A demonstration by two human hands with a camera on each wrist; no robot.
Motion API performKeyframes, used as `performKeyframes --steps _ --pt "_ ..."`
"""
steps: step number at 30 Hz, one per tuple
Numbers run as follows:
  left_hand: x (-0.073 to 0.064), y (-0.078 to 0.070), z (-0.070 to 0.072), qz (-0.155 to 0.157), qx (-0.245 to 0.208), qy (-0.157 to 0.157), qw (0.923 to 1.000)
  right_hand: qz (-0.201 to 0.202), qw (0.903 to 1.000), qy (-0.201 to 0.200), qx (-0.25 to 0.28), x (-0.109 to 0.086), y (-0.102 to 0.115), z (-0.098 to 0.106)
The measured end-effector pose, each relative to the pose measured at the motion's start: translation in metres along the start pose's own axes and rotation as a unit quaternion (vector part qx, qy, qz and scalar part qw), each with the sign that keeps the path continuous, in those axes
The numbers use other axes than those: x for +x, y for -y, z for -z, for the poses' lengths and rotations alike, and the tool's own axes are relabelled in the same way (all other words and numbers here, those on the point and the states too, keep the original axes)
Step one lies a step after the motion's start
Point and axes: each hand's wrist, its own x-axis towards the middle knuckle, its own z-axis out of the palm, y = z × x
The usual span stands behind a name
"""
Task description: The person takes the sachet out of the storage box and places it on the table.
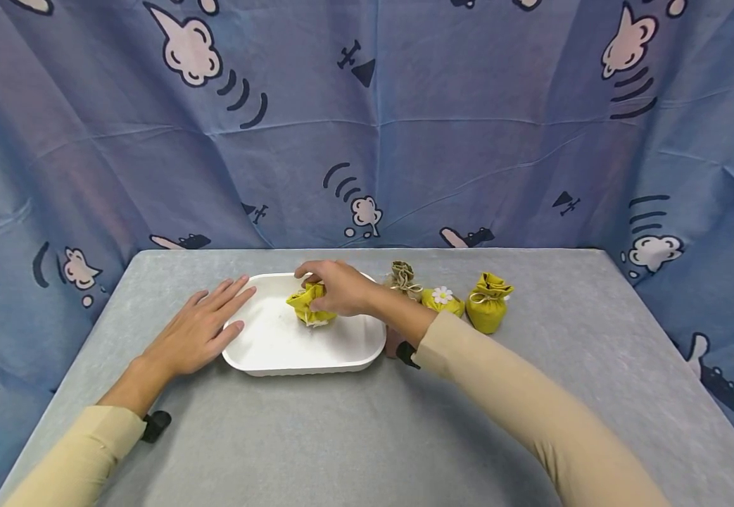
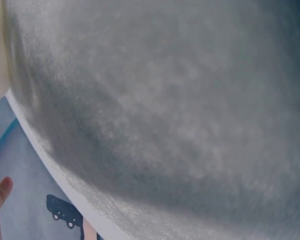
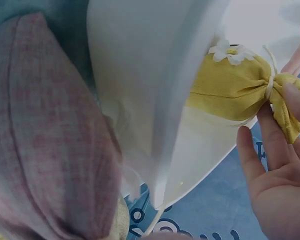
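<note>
A white tray (image 1: 271, 348) lies on the grey table. Over it my right hand (image 1: 340, 289) pinches the gathered neck of a small yellow drawstring pouch (image 1: 303, 306). The right wrist view shows the pouch (image 3: 230, 92) on its side in the tray, a white flower on its body and a pale cord at its neck; thumb and fingers meet at the cloth beyond the cord. My left hand (image 1: 198, 334) lies at the tray's left rim, fingers straight and holding nothing. Only a fingertip (image 2: 2, 190) of it shows in the left wrist view.
Right of the tray stand a brown pouch (image 1: 402, 276), a yellow pouch with a white flower (image 1: 436, 301) and another yellow pouch (image 1: 485, 310). A mauve pouch (image 3: 50, 135) sits close by the tray, mostly hidden by my right wrist in the head view. A blue patterned curtain (image 1: 405, 162) hangs behind.
</note>
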Motion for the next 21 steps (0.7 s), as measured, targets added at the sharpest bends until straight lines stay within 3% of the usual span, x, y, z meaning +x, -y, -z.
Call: performKeyframes --steps 11,21 --pt "0.0 0.0 0.001 -0.002 0.001 0.0 1.0 -0.011 0.9996 -0.024 0.007 -0.007 0.002 0.004" --pt "0.0 0.002 -0.001 0.003 0.003 0.004 1.0 0.012 0.9991 -0.037 0.019 -0.013 0.0 0.009"
